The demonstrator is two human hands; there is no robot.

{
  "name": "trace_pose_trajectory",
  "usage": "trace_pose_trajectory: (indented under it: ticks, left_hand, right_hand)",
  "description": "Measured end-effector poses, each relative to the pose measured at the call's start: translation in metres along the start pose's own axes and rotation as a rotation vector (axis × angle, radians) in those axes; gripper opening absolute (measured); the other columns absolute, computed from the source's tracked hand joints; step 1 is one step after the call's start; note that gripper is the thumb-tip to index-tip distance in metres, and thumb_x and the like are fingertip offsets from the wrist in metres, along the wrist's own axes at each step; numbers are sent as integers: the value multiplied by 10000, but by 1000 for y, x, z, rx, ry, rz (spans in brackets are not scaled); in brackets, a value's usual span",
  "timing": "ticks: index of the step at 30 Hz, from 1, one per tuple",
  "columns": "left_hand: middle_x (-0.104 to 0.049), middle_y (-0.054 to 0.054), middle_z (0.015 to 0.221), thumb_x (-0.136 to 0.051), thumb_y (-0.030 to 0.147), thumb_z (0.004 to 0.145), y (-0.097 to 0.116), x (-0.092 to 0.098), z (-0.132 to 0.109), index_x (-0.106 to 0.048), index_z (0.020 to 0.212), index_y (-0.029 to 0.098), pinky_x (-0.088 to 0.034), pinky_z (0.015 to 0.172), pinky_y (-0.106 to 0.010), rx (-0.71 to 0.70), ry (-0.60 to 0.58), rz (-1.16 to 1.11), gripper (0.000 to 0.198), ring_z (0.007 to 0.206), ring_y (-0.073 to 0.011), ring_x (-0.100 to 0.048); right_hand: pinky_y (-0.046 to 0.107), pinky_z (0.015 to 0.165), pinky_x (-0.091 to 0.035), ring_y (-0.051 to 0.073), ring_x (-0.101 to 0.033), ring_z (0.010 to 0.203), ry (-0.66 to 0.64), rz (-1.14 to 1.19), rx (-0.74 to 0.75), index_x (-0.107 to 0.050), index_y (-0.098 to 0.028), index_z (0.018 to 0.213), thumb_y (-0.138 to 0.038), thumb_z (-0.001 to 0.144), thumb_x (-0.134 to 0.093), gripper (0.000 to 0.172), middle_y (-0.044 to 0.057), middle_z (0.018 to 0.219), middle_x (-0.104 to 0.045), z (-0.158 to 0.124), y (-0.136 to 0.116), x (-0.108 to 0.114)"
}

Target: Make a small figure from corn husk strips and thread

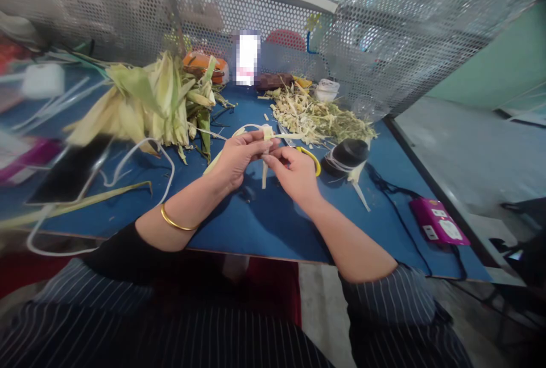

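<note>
Husk [268,133], pale cream and folded, narrow ends protruding, is pinched between fingers of both hands [239,157] [298,172].

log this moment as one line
left hand: pinching pale strip | right hand: fingers at same strip | near right hand: yellow-handled scissors

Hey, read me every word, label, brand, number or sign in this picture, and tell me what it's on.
No text can be read.
Purple box: any marks on its pale patches are too small.
Orange item: any print is too blurred.
Bright upright panel: pixelated, unreadable.
</note>
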State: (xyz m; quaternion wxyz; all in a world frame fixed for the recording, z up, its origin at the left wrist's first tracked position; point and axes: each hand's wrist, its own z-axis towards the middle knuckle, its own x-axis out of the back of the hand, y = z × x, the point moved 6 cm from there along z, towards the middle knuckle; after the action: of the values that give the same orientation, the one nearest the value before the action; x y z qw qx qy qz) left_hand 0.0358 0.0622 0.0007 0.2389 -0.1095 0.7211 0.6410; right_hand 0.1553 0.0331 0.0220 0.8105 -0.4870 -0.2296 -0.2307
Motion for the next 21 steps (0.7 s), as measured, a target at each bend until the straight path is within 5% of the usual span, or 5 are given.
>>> trace_pose_trajectory:
  ticks: [4, 10, 18, 21]
  left_hand:
    - [-733, -67, 855, -739, 164, 685, 0, -2, -2, -699, 855, 115, -503, 813, -253, -2, 12, 28, 181, 798, -118, -668]
    - [-733, -87, 860, -722, 215, 705, 1, 1, 0, -718, 823, 114, -519, 829, -299, -38, -1, 75, 155, 771, -132, -669]
    - [-730, -68, 811, -723, 204, 699, -4, 6, 2, -725, 769, 130, -525, 821, -291, -58, 46, 95, 102, 765, -130, -675]
    - [-730, -63, 829, -736, 233, 696, -1, 6, 2, -724, 780, 133, -528, 807, -285, -56, 44, 100, 131, 745, -124, -670]
  right_hand:
    - [263, 564, -369, 114, -469, 584, -61, 176, -93, -528, -194, 652, -290, 859, -521, 229, -15, 631, -551, 0, 3, -7]
    - [253, 509, -292, 91, -370, 515, -112, 47, -46, -420, -199, 578, -176, 763, -520, 212, -47, 545, -433, -1, -6, -2]
    - [261, 544, -322, 105, -432, 556, -285, -2, 78, -453, -194, 573, -125, 717, -503, 167, -22, 593, -506, -6, -15, -10]
    - [272, 559, -339, 116, -430, 561, -173, -66, 148, -467, -201, 598, -187, 803, -507, 210, -14, 608, -500, -4, -18, 2]
